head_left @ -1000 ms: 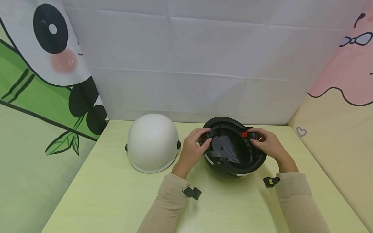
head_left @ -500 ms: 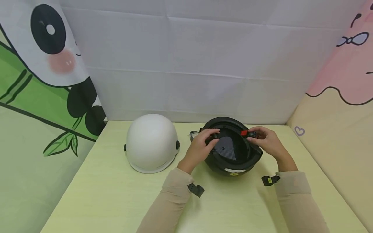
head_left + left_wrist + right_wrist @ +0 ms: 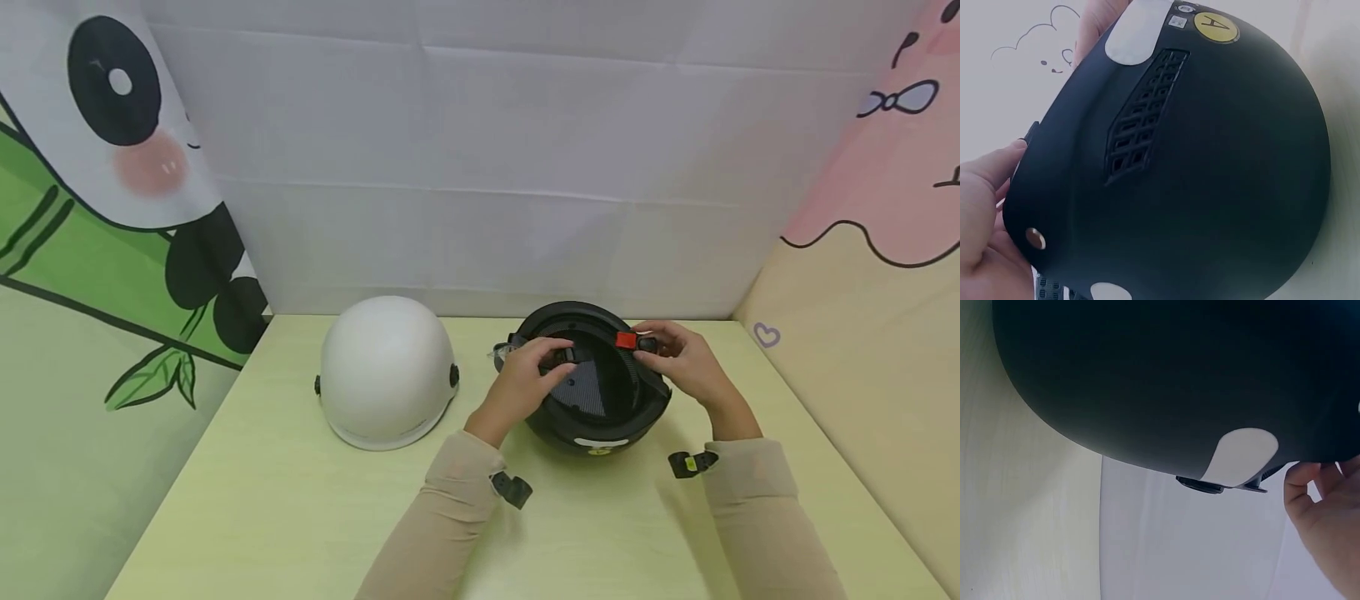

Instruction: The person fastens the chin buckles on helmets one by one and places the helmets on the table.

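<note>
A black helmet (image 3: 600, 425) lies upside down, its open side up and its padded inside showing. Over the opening my left hand (image 3: 517, 387) pinches a black buckle piece (image 3: 567, 356) between thumb and fingers. Facing it, my right hand (image 3: 686, 367) pinches the other strap end, a black buckle half with a red tab (image 3: 625, 340). A small gap separates the two pieces. In the left wrist view the helmet's shell (image 3: 1229, 156) hides the buckle, and my left hand (image 3: 985, 212) shows at the rim. The right wrist view shows my right hand (image 3: 1329, 519) beside the shell.
A white helmet (image 3: 386, 371) stands dome up to the left of the black one. Both are on a pale yellow-green table (image 3: 300, 517) against a white backdrop (image 3: 480, 167). Clear goggle-like plastic (image 3: 502, 354) sticks out by the black helmet's left side.
My left hand has moved right with its buckle piece, closer to the red-tabbed one. The black helmet has turned, bringing its white and yellow stickers to the front. My right hand has shifted slightly.
</note>
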{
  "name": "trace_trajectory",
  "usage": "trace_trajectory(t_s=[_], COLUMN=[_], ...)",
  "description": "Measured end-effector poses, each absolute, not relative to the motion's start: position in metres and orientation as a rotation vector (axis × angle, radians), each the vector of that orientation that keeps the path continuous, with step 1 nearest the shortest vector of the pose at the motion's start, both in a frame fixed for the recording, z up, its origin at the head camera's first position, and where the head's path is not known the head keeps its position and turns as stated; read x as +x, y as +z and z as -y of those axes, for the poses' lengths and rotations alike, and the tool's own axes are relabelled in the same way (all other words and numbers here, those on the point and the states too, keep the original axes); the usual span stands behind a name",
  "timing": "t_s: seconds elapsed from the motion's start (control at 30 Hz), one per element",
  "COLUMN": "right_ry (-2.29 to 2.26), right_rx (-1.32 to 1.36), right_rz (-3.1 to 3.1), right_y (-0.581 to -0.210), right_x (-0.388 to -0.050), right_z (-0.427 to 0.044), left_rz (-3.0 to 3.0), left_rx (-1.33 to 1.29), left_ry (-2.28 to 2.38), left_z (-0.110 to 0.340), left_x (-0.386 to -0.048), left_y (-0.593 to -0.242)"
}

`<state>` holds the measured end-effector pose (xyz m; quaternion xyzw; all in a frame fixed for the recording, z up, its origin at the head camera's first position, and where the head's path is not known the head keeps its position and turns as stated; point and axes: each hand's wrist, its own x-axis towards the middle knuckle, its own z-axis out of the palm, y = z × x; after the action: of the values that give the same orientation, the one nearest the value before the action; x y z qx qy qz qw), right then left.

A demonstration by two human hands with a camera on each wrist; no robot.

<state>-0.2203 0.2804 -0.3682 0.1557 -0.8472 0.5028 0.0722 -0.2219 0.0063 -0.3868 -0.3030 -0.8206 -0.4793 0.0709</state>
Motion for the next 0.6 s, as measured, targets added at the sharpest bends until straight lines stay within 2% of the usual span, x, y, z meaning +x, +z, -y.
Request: trace_trajectory(t_s=[0.6], right_ry=[1.672], right_rx=[0.602], right_rz=[2.473], right_y=[-0.37], right_x=[-0.219], right_z=[-0.284], left_rz=[2.593], left_rx=[-0.935], left_ry=[-1.332], left_z=[-0.018], left_x=[-0.227], left_y=[-0.381])
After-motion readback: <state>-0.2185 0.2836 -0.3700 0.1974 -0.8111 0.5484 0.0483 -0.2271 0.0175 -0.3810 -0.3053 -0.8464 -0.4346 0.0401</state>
